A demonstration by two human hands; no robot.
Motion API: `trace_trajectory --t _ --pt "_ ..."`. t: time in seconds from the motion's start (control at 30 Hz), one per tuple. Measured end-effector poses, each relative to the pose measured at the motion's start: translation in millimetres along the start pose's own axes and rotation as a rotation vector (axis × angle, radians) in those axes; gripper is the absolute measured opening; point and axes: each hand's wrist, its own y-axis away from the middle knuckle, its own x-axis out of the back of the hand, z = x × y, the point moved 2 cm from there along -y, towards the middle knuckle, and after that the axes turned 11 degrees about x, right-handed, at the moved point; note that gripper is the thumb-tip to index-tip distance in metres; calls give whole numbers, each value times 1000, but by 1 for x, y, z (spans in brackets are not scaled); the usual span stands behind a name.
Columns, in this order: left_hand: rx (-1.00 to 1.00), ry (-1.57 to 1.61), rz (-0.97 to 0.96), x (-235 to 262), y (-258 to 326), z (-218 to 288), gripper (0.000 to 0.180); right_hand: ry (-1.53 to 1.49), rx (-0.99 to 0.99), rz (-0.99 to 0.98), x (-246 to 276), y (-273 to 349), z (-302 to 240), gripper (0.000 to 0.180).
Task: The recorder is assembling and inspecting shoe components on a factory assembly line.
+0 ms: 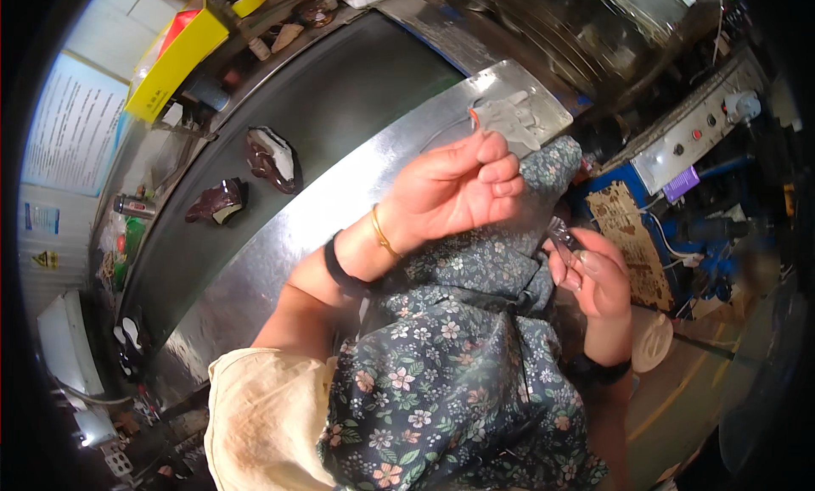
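Note:
My left hand (463,188), with a yellow bangle and a black band at the wrist, is raised over my lap. Its thumb and fingertips are pressed together; whatever they may pinch is too small to make out. Lower and to the right, my right hand (598,274) grips a small dark shiny piece (562,235) between thumb and fingers. Dark floral cloth (458,355) covers my front and lap beneath both hands. Beyond the left hand, a grey glove (518,117) with an orange edge lies on the metal ledge (318,211).
Two dark red glossy shoes, one upper left (273,158) and one nearer (216,201), rest on the dark conveyor belt (356,84). A yellow box (174,62) stands behind it. To the right are a control panel (688,143) with buttons and a worn blue-framed board (628,236).

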Motion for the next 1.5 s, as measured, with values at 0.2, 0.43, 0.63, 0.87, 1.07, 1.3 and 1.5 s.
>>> trace_trajectory --t 0.2,0.43,0.63,0.87,1.07,1.3,1.5 --pt "-124 291 -49 -6 -7 -19 21 -97 41 54 -9 0 21 45" --pt "-146 294 -105 -6 -6 -17 21 -83 15 83 -13 -2 27 44" --pt "-176 288 -106 0 -4 -17 24 -110 26 85 -19 -2 25 45" --pt "-622 -626 285 -12 4 -25 33 -89 92 104 -33 3 16 48" --pt "-1081 -1157 275 -21 14 -32 60 -196 108 72 -45 2 1 46" --pt "-1253 -1391 -14 -30 20 -40 22 59 233 81 -57 12 -11 41" --pt "-1116 -1725 -120 -51 22 -39 38 128 182 102 -59 13 -14 40"
